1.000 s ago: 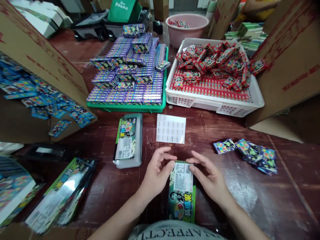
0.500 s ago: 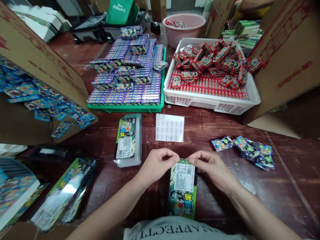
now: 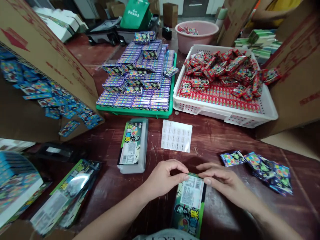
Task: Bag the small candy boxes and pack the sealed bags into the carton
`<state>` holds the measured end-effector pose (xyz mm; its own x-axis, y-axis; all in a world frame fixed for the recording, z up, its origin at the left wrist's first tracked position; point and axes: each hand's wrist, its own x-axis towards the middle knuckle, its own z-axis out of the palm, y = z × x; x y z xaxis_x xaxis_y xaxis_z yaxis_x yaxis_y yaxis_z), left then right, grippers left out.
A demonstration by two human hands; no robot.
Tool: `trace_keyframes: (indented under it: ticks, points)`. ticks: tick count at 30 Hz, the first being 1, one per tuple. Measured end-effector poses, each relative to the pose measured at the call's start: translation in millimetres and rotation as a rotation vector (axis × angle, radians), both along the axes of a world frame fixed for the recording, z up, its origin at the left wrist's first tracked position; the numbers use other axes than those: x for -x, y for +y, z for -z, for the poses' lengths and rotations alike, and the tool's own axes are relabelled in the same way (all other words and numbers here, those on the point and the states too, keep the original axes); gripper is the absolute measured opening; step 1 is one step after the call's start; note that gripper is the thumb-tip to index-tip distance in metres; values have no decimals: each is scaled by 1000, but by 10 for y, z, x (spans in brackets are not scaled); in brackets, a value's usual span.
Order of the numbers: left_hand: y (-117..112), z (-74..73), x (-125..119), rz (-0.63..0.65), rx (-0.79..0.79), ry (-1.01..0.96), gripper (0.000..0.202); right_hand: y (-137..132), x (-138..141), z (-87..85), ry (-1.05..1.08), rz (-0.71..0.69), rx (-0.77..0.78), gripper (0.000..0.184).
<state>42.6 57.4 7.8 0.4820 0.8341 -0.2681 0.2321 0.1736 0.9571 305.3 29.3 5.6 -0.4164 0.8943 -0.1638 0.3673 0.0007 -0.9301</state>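
Note:
A green printed packet (image 3: 190, 205) with a white barcode label lies lengthwise on the dark red table in front of me. My left hand (image 3: 163, 178) pinches its top left corner with thumb and forefinger. My right hand (image 3: 222, 181) presses fingers on its top right corner. Just beyond the hands lies a white sticker sheet (image 3: 176, 135). A clear plastic box (image 3: 133, 145) with the same green packet on it sits to the left of the sheet.
A green tray (image 3: 140, 111) stacked with purple boxes and a white basket (image 3: 226, 111) of red boxes stand behind. Blue sachets (image 3: 260, 166) lie at right. Flat green packets (image 3: 67, 190) lie at left. Open cartons flank both sides; a pink basin (image 3: 197, 33) stands at the back.
Both hands closed onto the packet's top edge and stay there. The view has tilted so everything sits slightly lower and to the right in the picture.

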Motion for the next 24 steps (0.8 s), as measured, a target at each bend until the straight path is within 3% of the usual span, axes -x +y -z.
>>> trace_keyframes:
  ticks: [2,5,8,11,13,15,17,20,24]
  points:
    - [-8,6,-10,14,-65,48,7,281,115,-35,-80,-2,-178,19]
    - [12,-18,-10,46,-154,107,5,911,476,-33,-192,70,-436,30]
    - [157,-65,80,-24,-314,198,8,1544,866,48,-363,130,-410,47]
    - [465,-84,241,-278,-486,269,22,1895,1073,138,-388,87,-324,37]
    - [692,-60,323,-451,-533,263,32,1938,1080,160,-338,14,-295,24]
    - [868,-13,340,-519,-499,203,44,1881,1015,130,-285,-40,-274,21]
    - [961,30,292,-481,-417,112,42,1786,926,56,-243,-66,-265,24]
    - [976,46,175,-437,-290,39,22,1660,828,-57,-182,-85,-269,28]
    - [924,13,103,-485,-165,10,35,1565,783,-94,14,22,-295,25]
